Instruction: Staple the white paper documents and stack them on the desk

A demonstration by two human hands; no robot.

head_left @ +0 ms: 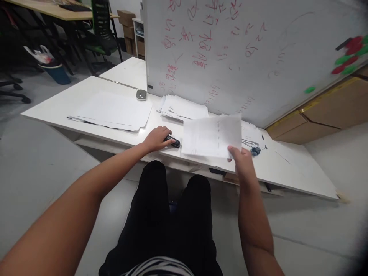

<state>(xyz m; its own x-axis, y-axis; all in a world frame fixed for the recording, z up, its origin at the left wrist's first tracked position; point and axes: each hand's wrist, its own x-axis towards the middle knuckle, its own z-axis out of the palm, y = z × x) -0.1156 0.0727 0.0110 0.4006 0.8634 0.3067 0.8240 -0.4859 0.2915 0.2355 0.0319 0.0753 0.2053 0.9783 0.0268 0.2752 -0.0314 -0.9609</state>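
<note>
My left hand (157, 138) is closed over a small black stapler (175, 143) that lies on the white table near its front edge. The fingers cover the stapler's left part. My right hand (240, 157) pinches the lower right corner of white paper (211, 134), thumb on top, and holds it tilted above the table. Faint print shows on the paper; how many sheets it has I cannot tell. Behind it lies a stack of papers (184, 107). More papers (253, 136) and a dark blue crumpled item (255, 151) lie right of the held paper.
A wide paper stack (112, 109) covers part of the white table (299, 168) at the left, with a grey rounded device (141, 94) behind it. A whiteboard (250, 57) with writing and magnets stands along the back. Cardboard boxes (333, 107) stand at the right.
</note>
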